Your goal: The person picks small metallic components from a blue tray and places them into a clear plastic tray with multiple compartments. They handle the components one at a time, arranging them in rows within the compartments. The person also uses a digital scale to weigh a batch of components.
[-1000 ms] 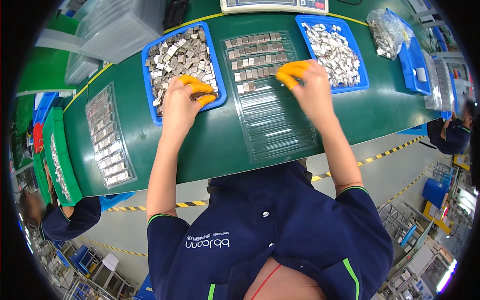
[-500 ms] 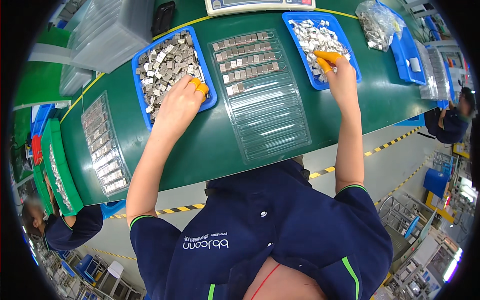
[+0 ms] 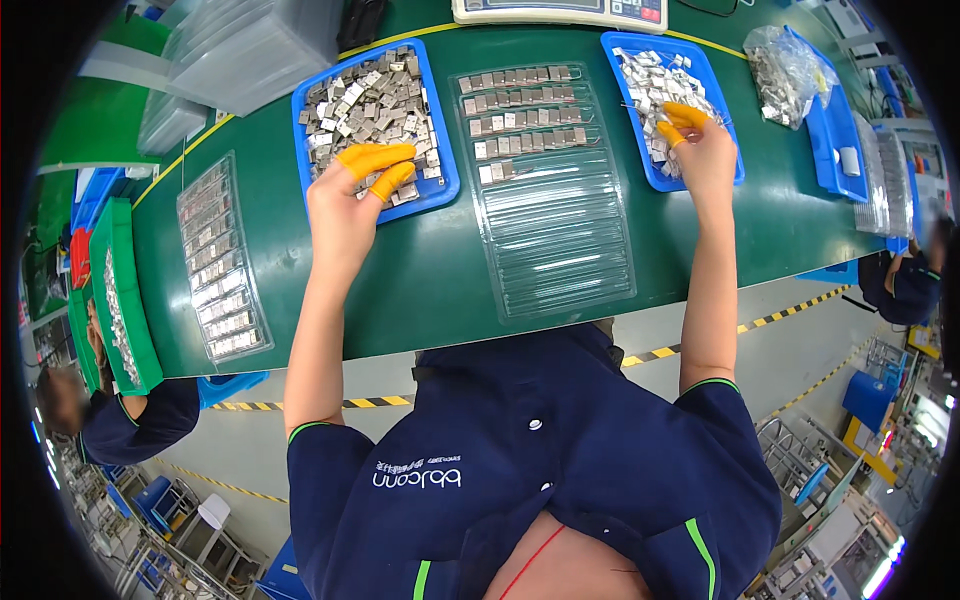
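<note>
My left hand [image 3: 345,205], wearing yellow finger cots, is over the near edge of a blue tray [image 3: 448,178] heaped with small metal connectors [image 3: 365,100]. Its thumb and fingers are apart, and I see nothing held between them. In another blue tray [image 3: 725,110] on the right, the fingertips of my right hand [image 3: 705,155] rest among small white connectors [image 3: 650,80]. Those cot-covered fingers are also apart; whether a part touches their tips is unclear. Between the trays lies a clear slotted blister tray [image 3: 555,240], its far rows filled with connectors and its near slots bare.
A filled blister tray [image 3: 218,265] lies at left beside a green bin [image 3: 140,345]. Stacked clear trays [image 3: 250,50] stand at the far left, and a scale [image 3: 560,12] at the back. At right are a bag of parts [image 3: 785,75] and a blue box [image 3: 840,180].
My left hand has drawn back toward the tray's near edge, and its fingers now show stretched out. My right hand stays in the white connectors. The whole view has shifted slightly.
</note>
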`<state>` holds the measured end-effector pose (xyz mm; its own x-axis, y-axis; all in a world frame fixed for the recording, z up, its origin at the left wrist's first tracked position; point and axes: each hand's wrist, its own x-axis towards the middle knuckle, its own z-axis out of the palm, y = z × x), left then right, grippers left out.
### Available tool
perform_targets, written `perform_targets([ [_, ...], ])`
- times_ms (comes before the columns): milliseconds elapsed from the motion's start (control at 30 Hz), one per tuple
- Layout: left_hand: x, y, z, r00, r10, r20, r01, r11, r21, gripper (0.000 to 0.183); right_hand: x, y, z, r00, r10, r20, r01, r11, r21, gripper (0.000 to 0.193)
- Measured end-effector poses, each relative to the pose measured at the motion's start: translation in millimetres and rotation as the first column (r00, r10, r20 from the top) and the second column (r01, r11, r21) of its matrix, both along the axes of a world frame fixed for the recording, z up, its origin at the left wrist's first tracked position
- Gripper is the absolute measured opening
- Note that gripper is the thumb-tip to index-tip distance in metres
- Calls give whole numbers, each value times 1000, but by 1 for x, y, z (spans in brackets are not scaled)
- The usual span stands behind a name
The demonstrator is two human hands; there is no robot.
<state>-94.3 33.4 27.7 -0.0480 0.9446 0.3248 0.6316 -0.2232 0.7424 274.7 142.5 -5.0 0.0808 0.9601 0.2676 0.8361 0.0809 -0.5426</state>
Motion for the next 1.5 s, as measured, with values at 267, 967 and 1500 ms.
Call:
perform_targets([
  [267,24,-21,10,656,218,722,98,925,-368,26,5,-7,26,954,-53,-296,79,994,75,18],
  [967,90,-40,-14,556,156,816,139,951,-276,25,-96,-88,43,483,61,-873,-520,823,-230,26],
  [1500,94,-53,-10,701,112,704,185,925,-332,21,-88,-101,43,655,241,-716,-601,740,-301,17],
])
